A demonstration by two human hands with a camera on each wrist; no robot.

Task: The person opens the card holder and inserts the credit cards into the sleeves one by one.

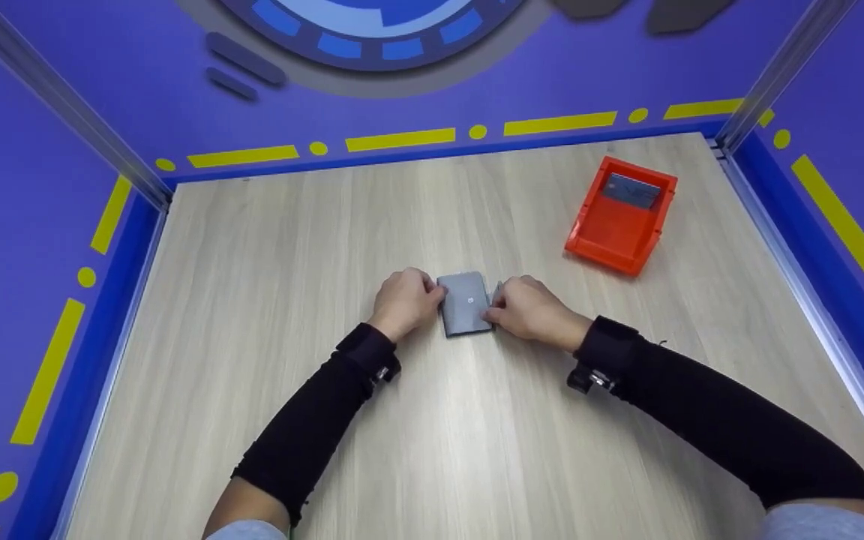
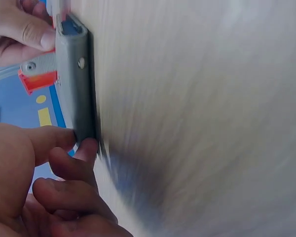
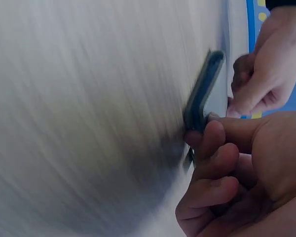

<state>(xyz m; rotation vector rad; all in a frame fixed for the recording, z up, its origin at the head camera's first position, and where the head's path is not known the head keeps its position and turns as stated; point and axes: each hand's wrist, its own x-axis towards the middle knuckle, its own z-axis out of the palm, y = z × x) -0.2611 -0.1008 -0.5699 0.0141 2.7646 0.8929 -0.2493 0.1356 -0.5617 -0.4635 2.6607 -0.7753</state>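
A small grey wallet (image 1: 466, 304) lies closed and nearly flat on the wooden table between the hands. My left hand (image 1: 405, 301) pinches its left edge, thumb above and a fingertip at the lower side. At the right edge, my right hand (image 1: 529, 306) pinches it between thumb and fingers. In the left wrist view, a metal snap stud (image 2: 81, 62) shows on the wallet's side, and a grey strap (image 2: 39, 64) with a snap sticks out near the right hand. Dark inner layers (image 3: 200, 98) show at the wallet's edge in the right wrist view.
An orange-red open bin (image 1: 612, 232) stands at the back right of the wooden table (image 1: 312, 247), with a grey card (image 1: 631, 190) inside against its far end. Blue panels (image 1: 139, 105) with yellow marks enclose the table's back and sides.
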